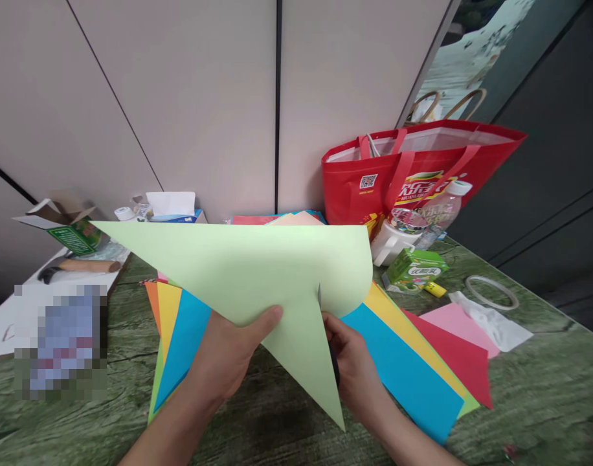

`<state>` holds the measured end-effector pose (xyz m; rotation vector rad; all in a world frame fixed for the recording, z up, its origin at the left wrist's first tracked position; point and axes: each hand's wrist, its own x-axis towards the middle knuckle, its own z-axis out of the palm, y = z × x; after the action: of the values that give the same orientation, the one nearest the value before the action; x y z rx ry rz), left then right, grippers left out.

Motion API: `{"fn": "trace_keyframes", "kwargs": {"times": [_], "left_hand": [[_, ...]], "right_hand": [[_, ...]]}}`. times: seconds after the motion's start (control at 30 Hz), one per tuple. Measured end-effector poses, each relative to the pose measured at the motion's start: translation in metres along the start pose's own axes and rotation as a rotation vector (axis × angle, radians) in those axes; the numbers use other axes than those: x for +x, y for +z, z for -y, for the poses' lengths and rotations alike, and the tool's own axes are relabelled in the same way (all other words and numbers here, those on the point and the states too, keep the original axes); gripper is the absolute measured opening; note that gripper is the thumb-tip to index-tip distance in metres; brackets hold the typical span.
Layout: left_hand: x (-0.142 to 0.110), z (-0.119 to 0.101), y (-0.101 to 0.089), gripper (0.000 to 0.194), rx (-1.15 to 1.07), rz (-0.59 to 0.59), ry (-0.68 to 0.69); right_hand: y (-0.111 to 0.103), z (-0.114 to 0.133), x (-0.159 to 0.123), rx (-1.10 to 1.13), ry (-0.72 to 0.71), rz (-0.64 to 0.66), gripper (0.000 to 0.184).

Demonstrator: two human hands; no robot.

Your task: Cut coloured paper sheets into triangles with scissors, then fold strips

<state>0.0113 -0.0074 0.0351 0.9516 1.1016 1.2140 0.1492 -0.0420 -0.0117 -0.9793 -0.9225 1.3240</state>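
A large pale green sheet of paper [238,265] is held up over the table, with a long point at the left and another hanging at the bottom. My left hand [233,353] grips its lower edge, thumb on top and fingers hidden beneath. A pair of scissors [335,366] is in my right hand [352,362]; the dark handle shows at the fingers. The blade tip pokes up through the sheet at a slit, and the paper to its right curls over. Beneath lie fanned sheets of coloured paper [403,369] in blue, yellow, green and orange.
Behind at the right stand a red shopping bag [359,188], a plastic bottle [445,207], a white mug [391,243] and a green carton [415,270]. A tape ring [492,292] and red paper [452,353] lie nearby. Leftward are a wooden-handled hammer [90,265] and an opened box [70,236].
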Motion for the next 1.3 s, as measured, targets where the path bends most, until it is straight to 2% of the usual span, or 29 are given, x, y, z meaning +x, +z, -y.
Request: {"fn": "trace_keyframes", "kwargs": {"times": [0.77,1.03,1.3], "left_hand": [[0.0001,0.0018,-0.0006,0.062,-0.04,0.025,-0.026],[-0.0019,0.0085,0.0014,0.059,-0.044,0.058,-0.066],[-0.0034,0.0037,0.0031,0.061,-0.059,0.084,-0.108]], "right_hand": [[0.0008,0.0009,-0.0014,-0.025,0.017,-0.033,0.028],[-0.0031,0.0046,0.0009,-0.043,-0.018,-0.043,0.033],[-0.0056,0.0024,0.0026,-0.018,-0.014,-0.045,0.031]]}}
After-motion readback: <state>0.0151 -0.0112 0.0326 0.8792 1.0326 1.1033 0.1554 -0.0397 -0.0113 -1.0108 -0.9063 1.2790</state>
